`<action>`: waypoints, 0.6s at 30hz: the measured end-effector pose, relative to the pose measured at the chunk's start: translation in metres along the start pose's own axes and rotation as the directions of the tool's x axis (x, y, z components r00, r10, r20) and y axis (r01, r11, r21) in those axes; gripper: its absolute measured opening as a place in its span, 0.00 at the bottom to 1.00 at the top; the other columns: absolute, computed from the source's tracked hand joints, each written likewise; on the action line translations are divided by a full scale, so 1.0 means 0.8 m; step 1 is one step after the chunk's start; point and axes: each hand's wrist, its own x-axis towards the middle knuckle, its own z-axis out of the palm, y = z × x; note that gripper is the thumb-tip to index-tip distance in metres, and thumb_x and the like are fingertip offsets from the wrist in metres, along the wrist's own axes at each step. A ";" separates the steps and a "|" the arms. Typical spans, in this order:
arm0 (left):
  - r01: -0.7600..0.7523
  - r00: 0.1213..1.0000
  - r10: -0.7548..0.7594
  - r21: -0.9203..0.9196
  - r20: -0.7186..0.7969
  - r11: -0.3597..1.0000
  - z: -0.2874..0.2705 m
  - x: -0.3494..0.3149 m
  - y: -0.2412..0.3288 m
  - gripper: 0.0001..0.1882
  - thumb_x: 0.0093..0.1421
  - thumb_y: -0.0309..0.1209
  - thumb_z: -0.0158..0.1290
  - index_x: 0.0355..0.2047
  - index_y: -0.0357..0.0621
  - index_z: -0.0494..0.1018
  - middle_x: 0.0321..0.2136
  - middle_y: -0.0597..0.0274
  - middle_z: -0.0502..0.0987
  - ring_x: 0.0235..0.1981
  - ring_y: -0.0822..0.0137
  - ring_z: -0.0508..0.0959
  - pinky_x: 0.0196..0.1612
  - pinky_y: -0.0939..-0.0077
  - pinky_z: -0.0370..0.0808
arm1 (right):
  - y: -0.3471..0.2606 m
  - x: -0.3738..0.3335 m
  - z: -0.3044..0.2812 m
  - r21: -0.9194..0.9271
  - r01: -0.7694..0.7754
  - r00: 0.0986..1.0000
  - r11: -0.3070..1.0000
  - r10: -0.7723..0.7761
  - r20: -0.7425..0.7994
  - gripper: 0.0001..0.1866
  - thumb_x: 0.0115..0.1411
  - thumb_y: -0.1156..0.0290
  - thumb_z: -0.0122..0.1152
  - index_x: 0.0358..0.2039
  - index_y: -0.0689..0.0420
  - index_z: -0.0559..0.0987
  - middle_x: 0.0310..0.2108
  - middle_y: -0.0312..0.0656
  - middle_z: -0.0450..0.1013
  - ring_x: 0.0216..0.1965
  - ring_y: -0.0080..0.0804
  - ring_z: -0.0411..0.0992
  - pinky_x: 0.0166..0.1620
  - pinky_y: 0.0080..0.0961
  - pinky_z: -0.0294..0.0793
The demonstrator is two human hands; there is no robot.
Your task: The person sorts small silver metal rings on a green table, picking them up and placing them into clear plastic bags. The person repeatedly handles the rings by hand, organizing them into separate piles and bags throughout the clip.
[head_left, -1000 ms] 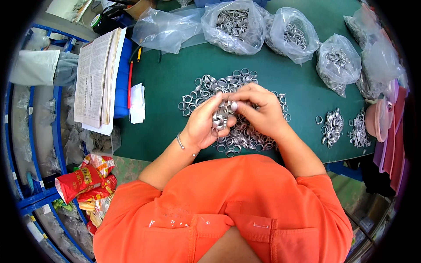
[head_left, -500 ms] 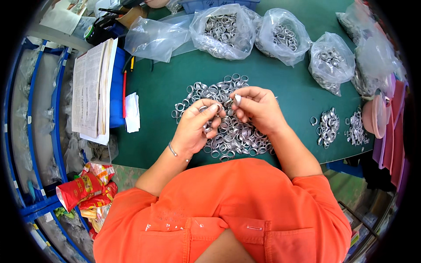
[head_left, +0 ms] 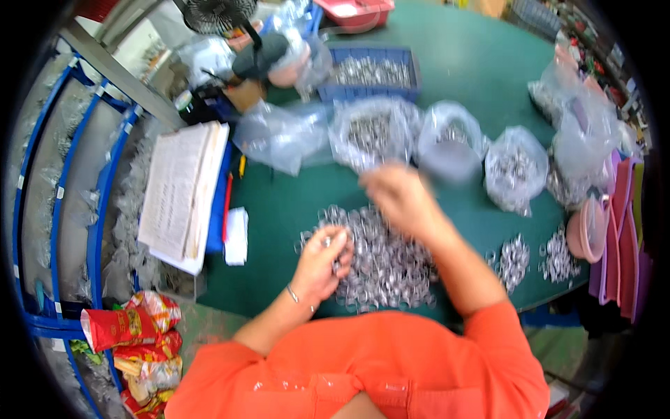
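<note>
The left hand [head_left: 322, 264] is curled, with the thumb laid over the fingers and some silvery metal pieces showing in its grip, at the left edge of a large heap of metal rings [head_left: 387, 272]. The right hand [head_left: 403, 200] is blurred and reaches out over the heap's far side, fingers pointing toward the clear bags; whether it holds anything, I cannot tell. The heap lies on the green table [head_left: 453, 31], between the two forearms and below the right hand. Beyond it, a large clear bag [head_left: 340, 143], a middle bag [head_left: 476, 149] and a smaller bag [head_left: 516, 197] stand open in a row, each with metal rings inside. Behind the large one, a blue tray [head_left: 370, 95] holds many small metal pieces. Right of the right forearm lie two small piles, a nearer pile [head_left: 513, 264] and a farther pile [head_left: 559, 257], the latter just beside a pink tub [head_left: 576, 237] whose contents are unclear.
</note>
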 end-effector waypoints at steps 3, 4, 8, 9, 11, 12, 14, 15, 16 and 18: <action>-0.068 0.996 0.068 0.000 -0.049 0.998 -0.012 0.002 -0.002 0.03 0.61 0.29 0.49 0.34 0.46 0.66 0.24 0.65 0.68 0.20 0.75 0.65 0.17 0.85 0.62 | -0.031 -0.021 0.029 0.254 -0.103 0.966 0.962 0.036 0.257 0.08 0.52 0.73 0.60 0.33 0.60 0.78 0.29 0.47 0.73 0.32 0.42 0.73 0.37 0.31 0.72; -0.057 0.998 0.056 -0.011 -0.023 0.998 -0.008 0.005 -0.001 0.03 0.61 0.29 0.48 0.34 0.46 0.66 0.24 0.65 0.68 0.20 0.75 0.66 0.17 0.86 0.62 | -0.036 -0.029 0.030 0.238 -0.131 0.948 0.962 0.051 0.313 0.08 0.52 0.73 0.60 0.34 0.59 0.78 0.28 0.46 0.73 0.31 0.41 0.72 0.37 0.31 0.72; -0.005 0.997 0.009 -0.057 0.071 0.998 -0.005 0.005 0.000 0.06 0.63 0.33 0.46 0.35 0.45 0.66 0.25 0.66 0.70 0.22 0.77 0.68 0.19 0.87 0.63 | -0.042 -0.043 0.024 0.287 -0.252 0.937 0.924 0.159 0.310 0.08 0.51 0.76 0.61 0.34 0.59 0.77 0.27 0.44 0.72 0.29 0.38 0.73 0.33 0.28 0.72; 0.018 0.995 -0.013 -0.051 0.102 0.999 -0.006 0.005 0.000 0.09 0.65 0.36 0.43 0.35 0.44 0.66 0.26 0.65 0.70 0.23 0.77 0.68 0.19 0.87 0.64 | -0.042 -0.048 0.022 0.315 -0.250 0.948 0.915 0.164 0.273 0.08 0.51 0.77 0.60 0.33 0.60 0.77 0.27 0.43 0.72 0.28 0.36 0.73 0.32 0.27 0.72; 0.053 0.995 -0.045 -0.082 0.093 0.995 0.000 0.002 0.004 0.08 0.64 0.32 0.43 0.39 0.41 0.67 0.30 0.62 0.71 0.25 0.75 0.69 0.19 0.85 0.64 | -0.048 -0.053 0.019 0.301 -0.212 0.972 0.930 0.170 0.161 0.05 0.51 0.78 0.62 0.30 0.60 0.78 0.25 0.41 0.73 0.26 0.29 0.72 0.30 0.22 0.72; 0.062 0.995 -0.054 -0.088 0.083 0.994 0.005 -0.001 0.007 0.08 0.63 0.29 0.43 0.40 0.40 0.67 0.31 0.61 0.71 0.25 0.74 0.69 0.19 0.85 0.65 | -0.046 -0.059 0.018 0.319 -0.194 0.980 0.928 0.170 0.104 0.05 0.51 0.78 0.62 0.30 0.60 0.78 0.26 0.41 0.73 0.26 0.28 0.72 0.31 0.20 0.72; 0.075 0.992 -0.065 -0.084 0.113 0.994 -0.002 0.003 0.005 0.10 0.60 0.23 0.43 0.42 0.38 0.66 0.34 0.56 0.71 0.26 0.73 0.69 0.19 0.85 0.65 | -0.043 -0.066 0.012 0.358 -0.234 0.971 0.904 0.232 0.050 0.06 0.52 0.79 0.60 0.32 0.61 0.78 0.28 0.41 0.73 0.28 0.27 0.73 0.32 0.20 0.72; 0.071 0.991 -0.061 -0.080 0.121 0.994 -0.003 0.003 0.004 0.10 0.59 0.22 0.43 0.42 0.38 0.66 0.35 0.54 0.71 0.26 0.72 0.69 0.19 0.85 0.65 | -0.042 -0.070 0.009 0.378 -0.258 0.963 0.889 0.268 0.027 0.06 0.52 0.79 0.59 0.33 0.61 0.77 0.29 0.42 0.73 0.29 0.26 0.74 0.32 0.20 0.73; 0.066 0.990 -0.056 -0.076 0.130 0.995 -0.004 0.003 0.004 0.10 0.58 0.21 0.44 0.42 0.38 0.67 0.35 0.53 0.71 0.26 0.72 0.69 0.19 0.85 0.65 | -0.037 -0.074 0.010 0.412 -0.272 0.954 0.870 0.300 -0.005 0.06 0.52 0.80 0.59 0.33 0.62 0.77 0.30 0.42 0.73 0.29 0.26 0.73 0.32 0.19 0.73; 0.079 0.989 -0.071 -0.053 0.131 0.995 -0.003 0.002 0.003 0.11 0.58 0.21 0.45 0.42 0.39 0.67 0.35 0.51 0.72 0.25 0.72 0.68 0.19 0.86 0.64 | -0.028 -0.083 0.013 0.483 -0.300 0.925 0.823 0.375 -0.065 0.06 0.52 0.81 0.58 0.33 0.62 0.77 0.30 0.41 0.73 0.30 0.25 0.73 0.32 0.19 0.73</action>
